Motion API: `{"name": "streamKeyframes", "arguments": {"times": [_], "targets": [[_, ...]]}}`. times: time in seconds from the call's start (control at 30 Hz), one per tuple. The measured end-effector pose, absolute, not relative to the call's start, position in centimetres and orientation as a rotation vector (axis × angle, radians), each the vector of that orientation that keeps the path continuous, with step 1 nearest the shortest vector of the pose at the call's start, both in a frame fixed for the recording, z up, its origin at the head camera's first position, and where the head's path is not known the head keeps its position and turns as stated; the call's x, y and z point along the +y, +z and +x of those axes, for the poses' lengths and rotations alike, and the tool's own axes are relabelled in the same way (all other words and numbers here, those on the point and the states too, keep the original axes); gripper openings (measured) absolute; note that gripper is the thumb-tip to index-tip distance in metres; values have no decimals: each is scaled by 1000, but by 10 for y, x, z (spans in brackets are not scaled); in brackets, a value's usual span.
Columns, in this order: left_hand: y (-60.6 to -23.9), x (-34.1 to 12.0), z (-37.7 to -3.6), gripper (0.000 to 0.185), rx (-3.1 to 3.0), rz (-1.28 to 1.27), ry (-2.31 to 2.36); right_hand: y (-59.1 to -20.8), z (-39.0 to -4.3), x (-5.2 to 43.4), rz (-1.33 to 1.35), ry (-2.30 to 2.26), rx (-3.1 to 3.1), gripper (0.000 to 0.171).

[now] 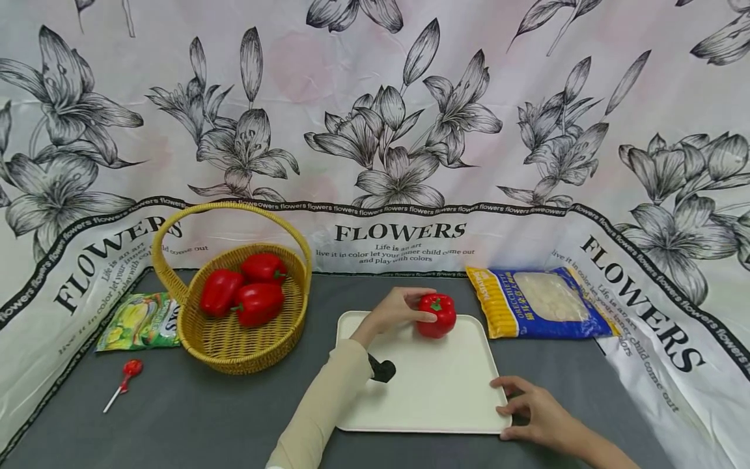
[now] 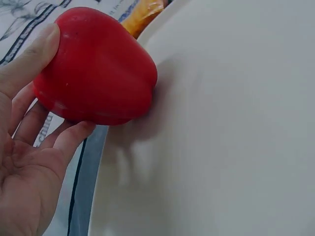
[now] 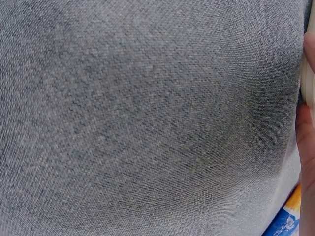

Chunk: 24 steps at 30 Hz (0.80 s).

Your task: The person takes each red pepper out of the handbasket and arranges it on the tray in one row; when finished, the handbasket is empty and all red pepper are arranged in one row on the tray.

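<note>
My left hand [image 1: 394, 312] holds a red bell pepper [image 1: 437, 316] between thumb and fingers, over the far edge of a cream rectangular tray [image 1: 433, 391]. In the left wrist view the pepper [image 2: 98, 69] fills the upper left, its shadow falling on the tray [image 2: 226, 128]. At the tray's near right corner my right hand [image 1: 536, 415] holds the rim, fingers along the side edge and thumb close to the corner. Only a few fingers [image 3: 307, 142] of it show in the right wrist view, against the tray's edge [image 3: 308, 83]. Three red bell peppers [image 1: 258, 303] lie in a yellow wicker basket [image 1: 234, 355].
Left of the basket lies a green and yellow packet [image 1: 140, 320], with a red lollipop [image 1: 131, 369] nearer me. A blue and yellow bag [image 1: 541, 303] lies beyond the tray's right side. Flower-printed cloth [image 1: 398, 130] hangs behind the grey table surface [image 1: 193, 423].
</note>
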<state>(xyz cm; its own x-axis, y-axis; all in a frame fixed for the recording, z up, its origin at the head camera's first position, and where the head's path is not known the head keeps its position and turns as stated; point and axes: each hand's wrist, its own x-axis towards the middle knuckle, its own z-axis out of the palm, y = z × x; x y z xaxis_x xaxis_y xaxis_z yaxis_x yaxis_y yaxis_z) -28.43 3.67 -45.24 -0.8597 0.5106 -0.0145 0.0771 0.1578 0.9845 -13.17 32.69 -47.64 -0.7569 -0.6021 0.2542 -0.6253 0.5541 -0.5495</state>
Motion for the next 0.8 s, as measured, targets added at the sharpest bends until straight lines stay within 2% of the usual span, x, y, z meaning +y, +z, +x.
{"name": "streamKeyframes", "arguments": {"times": [0.3,0.8], "targets": [[-457,81,-287,52,2047,561,1834,-475,-130,327,1063,1028,-2769,24],[-457,113,-280,50,2108,511,1857,-475,-129,327,1021,1063,-2807,24]]}}
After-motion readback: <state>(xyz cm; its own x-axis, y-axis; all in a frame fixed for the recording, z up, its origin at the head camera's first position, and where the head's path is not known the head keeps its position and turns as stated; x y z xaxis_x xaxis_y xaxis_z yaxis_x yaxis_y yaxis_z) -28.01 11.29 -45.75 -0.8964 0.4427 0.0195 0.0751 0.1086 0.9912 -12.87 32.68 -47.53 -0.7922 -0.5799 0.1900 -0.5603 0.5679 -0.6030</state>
